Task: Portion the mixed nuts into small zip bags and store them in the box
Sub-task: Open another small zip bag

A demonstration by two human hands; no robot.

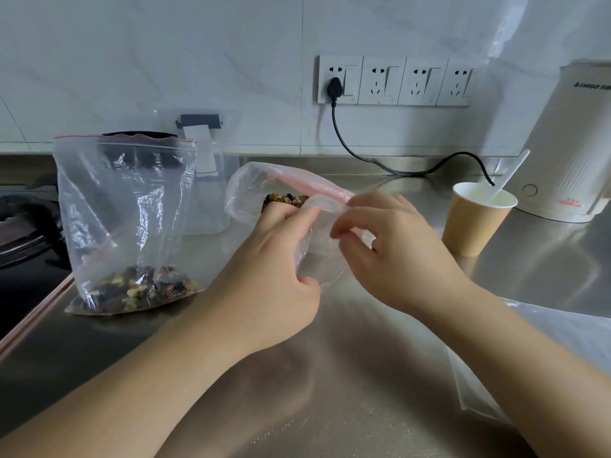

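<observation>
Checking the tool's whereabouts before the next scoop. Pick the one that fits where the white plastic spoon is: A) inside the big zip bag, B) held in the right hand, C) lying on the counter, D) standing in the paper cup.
D: the white plastic spoon stands tilted in the paper cup, its handle leaning toward the white appliance; both hands are on a small bag instead.
</observation>
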